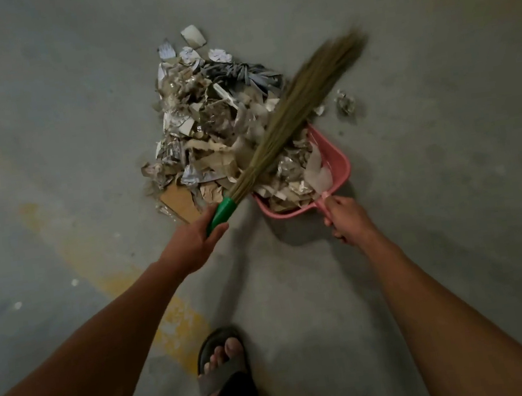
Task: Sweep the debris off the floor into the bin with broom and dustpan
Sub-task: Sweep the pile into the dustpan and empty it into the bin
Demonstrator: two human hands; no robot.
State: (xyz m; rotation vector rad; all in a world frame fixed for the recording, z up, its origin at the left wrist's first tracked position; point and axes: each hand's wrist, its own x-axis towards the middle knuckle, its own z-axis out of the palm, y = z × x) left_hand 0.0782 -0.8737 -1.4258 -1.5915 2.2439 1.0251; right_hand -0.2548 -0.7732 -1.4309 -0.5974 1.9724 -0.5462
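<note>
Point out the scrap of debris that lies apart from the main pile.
The small crumpled grey paper scrap, alone on the concrete floor right of the straw broom, beyond the pink plastic dustpan.

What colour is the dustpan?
The dustpan is pink, held by the right hand; the head view shows it best.

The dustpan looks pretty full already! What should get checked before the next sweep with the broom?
1. Left hand grips the broom by its green handle: ok.
2. Right hand holds the pink dustpan by its handle: ok.
3. Dustpan mouth faces the debris pile: ok.
4. Room left in the dustpan: not ok, paper scraps already fill most of it.
5. All debris gathered: not ok, a crumpled scrap lies apart, beyond the dustpan.
6. Bin within reach: cannot tell, none is in view.
</note>
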